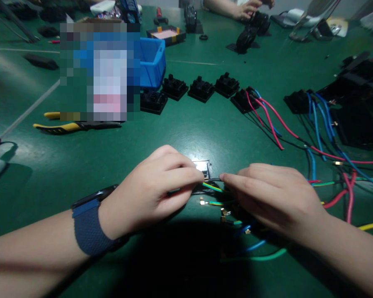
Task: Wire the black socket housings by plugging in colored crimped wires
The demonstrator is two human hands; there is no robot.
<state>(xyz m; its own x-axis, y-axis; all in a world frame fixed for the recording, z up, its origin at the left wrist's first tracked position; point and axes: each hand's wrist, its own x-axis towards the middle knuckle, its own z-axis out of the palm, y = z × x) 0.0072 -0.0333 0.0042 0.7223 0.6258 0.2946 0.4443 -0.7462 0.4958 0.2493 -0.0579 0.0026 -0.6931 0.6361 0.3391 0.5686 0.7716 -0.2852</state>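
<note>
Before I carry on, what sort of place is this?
Probably an electrical assembly workbench: colored wires with metal terminals, a row of black parts and yellow-handled pliers lie on a green tabletop.

A green counter [136, 153] is filling nearly the whole view, its smooth top running back towards a narrow strip of pale grey wall [292, 5] along the upper edge. Pale lines are crossing the surface: a broad line [31, 108] is slanting down the left side, a thin line [25, 50] is stretching across the upper left, and a fainter line [194, 63] is showing beyond the middle. A grey pole [15, 18] is slanting at the upper left. Light is glinting off the top in whitish glare [46, 145], while a large dark shadow [189, 260] is covering the nearest part.
</note>
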